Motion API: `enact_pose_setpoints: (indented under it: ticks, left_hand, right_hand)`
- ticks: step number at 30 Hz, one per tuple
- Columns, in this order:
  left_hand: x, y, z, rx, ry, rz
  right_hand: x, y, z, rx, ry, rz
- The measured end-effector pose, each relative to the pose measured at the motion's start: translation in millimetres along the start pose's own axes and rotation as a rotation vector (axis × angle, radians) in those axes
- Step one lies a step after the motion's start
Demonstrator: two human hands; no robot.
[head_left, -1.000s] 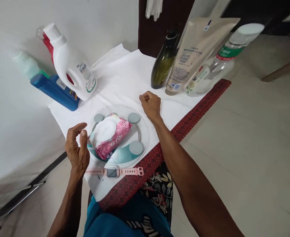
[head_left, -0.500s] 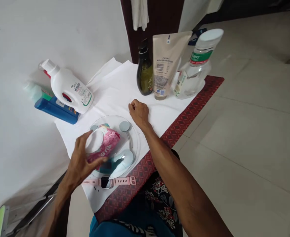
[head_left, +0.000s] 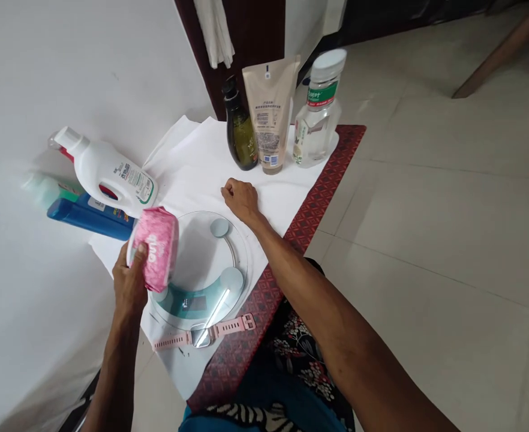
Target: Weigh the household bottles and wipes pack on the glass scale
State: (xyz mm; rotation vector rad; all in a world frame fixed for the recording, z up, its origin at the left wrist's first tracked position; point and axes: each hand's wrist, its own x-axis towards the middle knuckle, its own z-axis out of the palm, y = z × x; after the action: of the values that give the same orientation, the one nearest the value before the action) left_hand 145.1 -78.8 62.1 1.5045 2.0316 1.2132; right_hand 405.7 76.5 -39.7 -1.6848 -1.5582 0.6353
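My left hand (head_left: 132,279) grips a pink pack of wet wipes (head_left: 159,246), thumb across its front, with a white lid edge showing at the left. The pack is tilted upright over the left side of a round glass scale (head_left: 201,243). The scale lies on a white cloth and has a teal band with a small display. My right hand (head_left: 242,198) rests on the cloth beyond the scale, fingers curled in with nothing visible in them. A pink-strapped smartwatch (head_left: 201,336) lies along the scale's near edge.
At the left by the wall lie a white detergent bottle (head_left: 107,174) and a blue bottle (head_left: 89,216). A dark green pump bottle (head_left: 242,135), a beige tube (head_left: 270,114) and a clear white-capped bottle (head_left: 316,129) stand at the back. The table's red patterned edge (head_left: 325,186) borders the floor.
My left hand has closed on the wet wipes pack, lifted it off the scale and turned it upright toward the left. My right hand keeps its place on the cloth. The view has shifted.
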Motion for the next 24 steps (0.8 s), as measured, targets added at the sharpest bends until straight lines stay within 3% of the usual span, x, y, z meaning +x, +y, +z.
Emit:
enact_pose_setpoints:
  ticks: [2,4,9,12,15,17,19,21,24]
  left_hand:
    - [29,10,13.0,-0.061,0.079,0.095]
    - [68,23,39.5,-0.102,0.103,0.222]
    - [164,58,149.7,-0.082,-0.037,0.301]
    - [189,76,215.7,0.012,-0.090,0.288]
    - [194,90,260.2,0.132,-0.147,0.272]
    - [193,96,274.0,0.194,-0.199,0.272]
    - [192,99,274.6,0.231,-0.267,0.267]
    - [189,97,262.4,0.239,-0.311,0.270]
    - [172,83,220.9,0.185,-0.285,0.373]
  right_hand:
    - [0,-1,-1,0.015,0.004,0.001]
    - [1,-1,-2,0.028,0.016,0.004]
    - [2,-1,-3,0.027,0.028,0.009]
    - [4,0,-2,0.027,0.014,0.012]
    - [5,3,1,0.015,0.012,-0.002]
    - [5,4,3,0.004,0.024,-0.013]
    - [4,5,4,0.000,0.048,-0.018]
    - [4,6,5,0.013,0.068,-0.023]
    - [4,8,5,0.059,0.067,-0.042]
